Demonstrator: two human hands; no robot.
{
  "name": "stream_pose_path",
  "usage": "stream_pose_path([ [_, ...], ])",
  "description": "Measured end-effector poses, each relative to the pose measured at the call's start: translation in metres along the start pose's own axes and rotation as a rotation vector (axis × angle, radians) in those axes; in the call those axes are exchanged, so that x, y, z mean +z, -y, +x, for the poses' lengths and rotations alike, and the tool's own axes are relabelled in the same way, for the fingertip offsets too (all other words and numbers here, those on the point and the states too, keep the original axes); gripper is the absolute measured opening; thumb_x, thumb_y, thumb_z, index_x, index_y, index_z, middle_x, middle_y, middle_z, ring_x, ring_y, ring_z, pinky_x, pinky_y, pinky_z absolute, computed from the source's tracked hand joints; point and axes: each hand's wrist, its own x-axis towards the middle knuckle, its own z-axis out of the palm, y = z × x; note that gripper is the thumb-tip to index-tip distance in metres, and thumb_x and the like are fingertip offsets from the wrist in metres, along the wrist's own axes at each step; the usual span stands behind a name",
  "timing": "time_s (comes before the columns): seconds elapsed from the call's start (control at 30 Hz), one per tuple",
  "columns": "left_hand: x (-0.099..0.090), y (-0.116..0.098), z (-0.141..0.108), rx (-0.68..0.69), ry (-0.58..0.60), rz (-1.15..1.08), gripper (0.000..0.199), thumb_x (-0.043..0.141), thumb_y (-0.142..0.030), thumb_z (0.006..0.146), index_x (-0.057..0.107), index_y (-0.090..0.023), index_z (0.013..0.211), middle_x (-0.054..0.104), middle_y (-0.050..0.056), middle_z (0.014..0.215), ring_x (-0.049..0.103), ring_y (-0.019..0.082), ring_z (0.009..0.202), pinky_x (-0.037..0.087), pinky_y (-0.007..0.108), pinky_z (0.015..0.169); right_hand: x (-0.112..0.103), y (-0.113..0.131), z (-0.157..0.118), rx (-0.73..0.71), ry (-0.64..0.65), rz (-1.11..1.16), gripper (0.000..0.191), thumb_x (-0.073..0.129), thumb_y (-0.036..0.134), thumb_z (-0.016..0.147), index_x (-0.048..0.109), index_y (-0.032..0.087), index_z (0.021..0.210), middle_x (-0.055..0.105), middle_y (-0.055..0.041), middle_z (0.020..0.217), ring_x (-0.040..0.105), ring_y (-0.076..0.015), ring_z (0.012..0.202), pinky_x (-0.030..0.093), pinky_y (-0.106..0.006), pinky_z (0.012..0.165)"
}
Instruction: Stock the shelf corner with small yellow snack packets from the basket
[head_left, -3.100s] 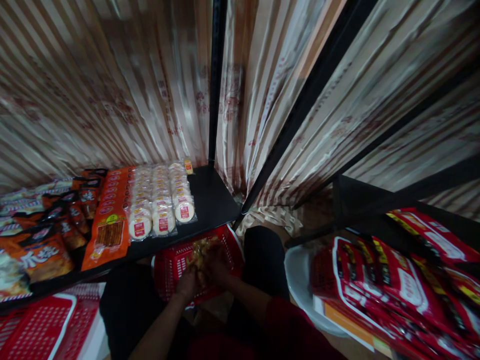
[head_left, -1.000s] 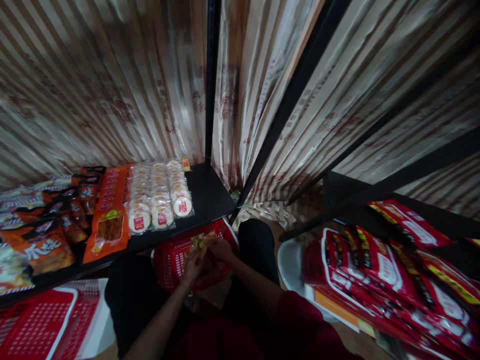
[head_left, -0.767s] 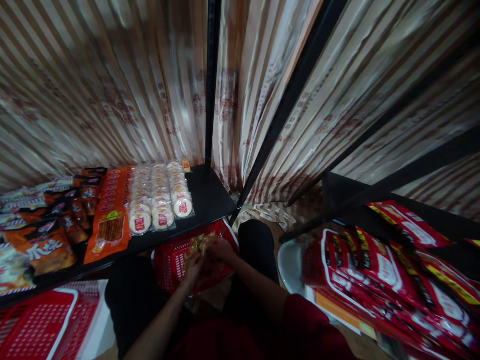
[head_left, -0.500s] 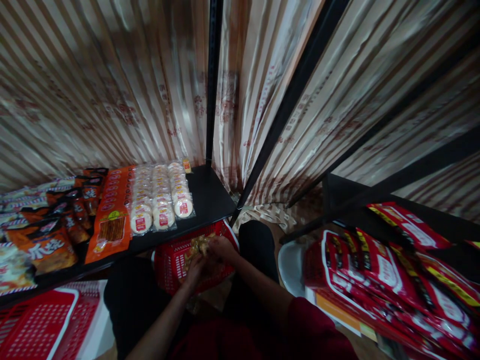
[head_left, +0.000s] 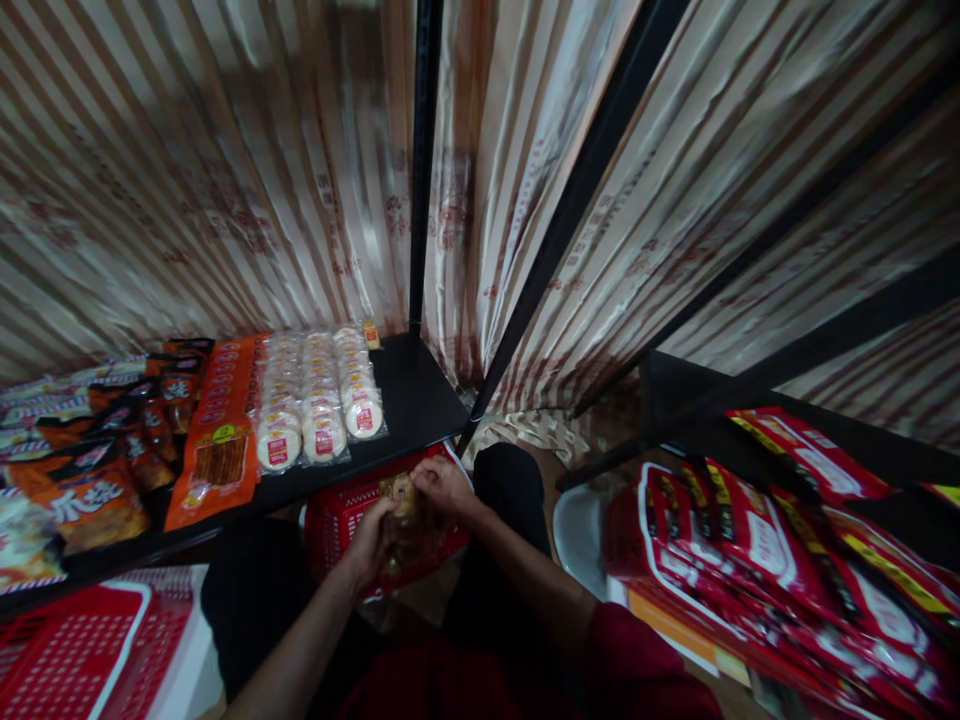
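Between my knees, a red basket (head_left: 341, 515) stands at the shelf's front edge. Several small golden-brown packets (head_left: 405, 500) show over it, dim and partly covered by my hands. My left hand (head_left: 369, 540) is closed on the near left side of one of these packets. Close by on the right, my right hand (head_left: 444, 485) has its fingers curled together at the packet's upper edge. The packet's lower part is dark and hard to make out.
The black left shelf (head_left: 420, 400) bears round white packets (head_left: 324, 435), a long orange pack (head_left: 221, 440) and orange bags (head_left: 86, 500). Red baskets (head_left: 67, 640) sit at lower left. At right are red bags (head_left: 757, 530), a white stool (head_left: 579, 530) and black posts (head_left: 544, 240).
My left hand has shifted slightly left and my right hand slightly up. The packet between them now shows more upright. The whole view has moved a little.
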Motion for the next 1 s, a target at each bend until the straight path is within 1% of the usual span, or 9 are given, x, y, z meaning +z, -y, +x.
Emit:
stream_pose_path([
  [0.07,0.004,-0.012,-0.006,-0.057,0.057,-0.044,0.019,0.048,-0.023,0.072,0.061,-0.011,0.078,0.067,0.006,0.063,0.063,0.016,0.057,0.050,0.027,0.059,-0.001,-0.003,0.000,-0.087,-0.051,0.069,0.014,0.054,0.028,0.076,0.064,0.019,0.071,0.060,-0.0020,0.078,0.055,-0.0121,0.073,0.042,-0.022,0.069],
  [0.17,0.009,-0.025,-0.010,-0.176,0.120,-0.117,0.023,0.043,-0.024,0.077,0.061,-0.010,0.076,0.065,0.006,0.057,0.061,0.014,0.050,0.046,0.023,0.051,-0.005,-0.002,-0.002,-0.122,-0.029,0.298,0.014,0.054,0.029,0.077,0.062,0.019,0.074,0.060,-0.0048,0.097,0.056,-0.0144,0.090,0.045,-0.026,0.078],
  [0.27,0.014,-0.029,-0.012,-0.210,0.146,-0.214,0.022,0.043,-0.024,0.079,0.061,-0.010,0.078,0.064,0.005,0.055,0.059,0.011,0.048,0.042,0.019,0.048,-0.012,0.007,-0.006,-0.061,0.104,0.546,0.024,0.051,0.038,0.081,0.061,0.019,0.089,0.063,-0.0048,0.098,0.059,-0.0150,0.089,0.046,-0.028,0.079],
  [0.37,0.017,-0.030,-0.011,-0.218,0.178,-0.238,0.024,0.045,-0.028,0.079,0.060,-0.010,0.076,0.064,0.006,0.056,0.062,0.013,0.053,0.041,0.019,0.048,-0.020,0.016,-0.010,0.005,0.211,0.689,0.034,0.049,0.047,0.081,0.060,0.018,0.097,0.066,-0.0042,0.092,0.061,-0.0152,0.084,0.046,-0.030,0.080],
  [0.5,0.019,-0.033,-0.009,-0.259,0.198,-0.235,0.031,0.044,-0.033,0.080,0.060,-0.009,0.069,0.064,0.008,0.055,0.063,0.015,0.055,0.035,0.016,0.041,-0.022,0.017,-0.009,0.068,0.190,0.737,0.040,0.053,0.054,0.077,0.063,0.018,0.092,0.066,-0.0035,0.091,0.060,-0.0156,0.085,0.046,-0.028,0.077],
  [0.6,0.019,-0.035,-0.008,-0.264,0.206,-0.248,0.033,0.045,-0.034,0.080,0.060,-0.008,0.066,0.064,0.008,0.057,0.063,0.014,0.055,0.031,0.015,0.037,-0.017,0.011,-0.007,0.101,0.171,0.777,0.044,0.051,0.059,0.076,0.064,0.018,0.087,0.064,-0.0019,0.084,0.059,-0.0142,0.077,0.045,-0.026,0.071],
  [0.7,0.020,-0.036,-0.006,-0.266,0.201,-0.264,0.034,0.047,-0.035,0.080,0.060,-0.007,0.066,0.064,0.010,0.058,0.063,0.015,0.058,0.032,0.014,0.036,-0.010,0.004,-0.006,0.136,0.184,0.857,0.045,0.051,0.059,0.076,0.064,0.018,0.087,0.063,-0.0001,0.078,0.057,-0.0120,0.069,0.044,-0.025,0.066],
  [0.83,0.020,-0.036,-0.004,-0.266,0.182,-0.310,0.036,0.045,-0.036,0.082,0.059,-0.007,0.065,0.063,0.010,0.057,0.064,0.016,0.059,0.029,0.013,0.032,-0.005,-0.003,-0.007,0.154,0.169,0.929,0.042,0.055,0.057,0.076,0.065,0.018,0.089,0.064,-0.0004,0.080,0.057,-0.0123,0.072,0.043,-0.025,0.067],
  [1.0,0.018,-0.035,-0.001,-0.249,0.148,-0.380,0.039,0.040,-0.037,0.087,0.058,-0.008,0.069,0.064,0.010,0.059,0.065,0.016,0.063,0.040,0.014,0.038,-0.005,-0.004,-0.009,0.151,0.187,0.975,0.041,0.063,0.053,0.071,0.064,0.019,0.094,0.064,-0.0011,0.087,0.057,-0.0139,0.079,0.043,-0.025,0.071],
])
